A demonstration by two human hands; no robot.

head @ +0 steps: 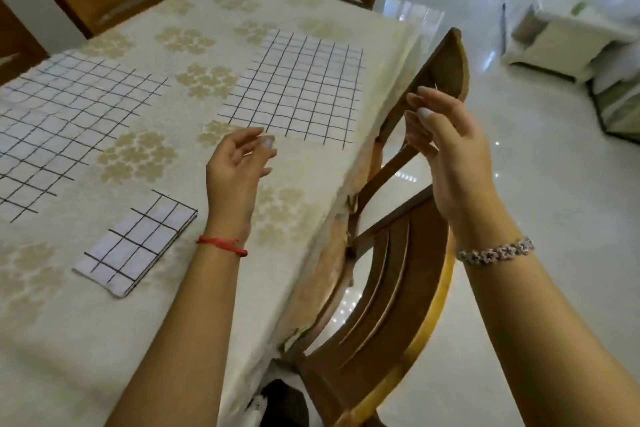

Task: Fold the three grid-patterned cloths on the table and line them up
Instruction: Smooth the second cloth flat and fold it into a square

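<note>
I am standing at a dining table [194, 340] covered in a cream flowered cloth, a wooden chair [391, 288] tucked against its right edge and pale shiny floor beyond. One grid cloth is already lying folded into a small packet [136, 242] near the front edge. A second, the spread cloth [298, 87], is lying flat by the right edge, and a third cloth [65, 118], partly doubled over, is running off toward the left edge. My left hand [239, 166] is hovering just short of the spread cloth's near corner, fingers loosely apart and holding nothing. My right hand [446, 149] is hanging out past the table edge, over the chair, fingers also apart and empty. The risk, as I judge it, is the edge: that cloth is lying close to it, so a careless tug could drag it off onto the chair, or pull the grid lines askew and spoil the fold.
</note>
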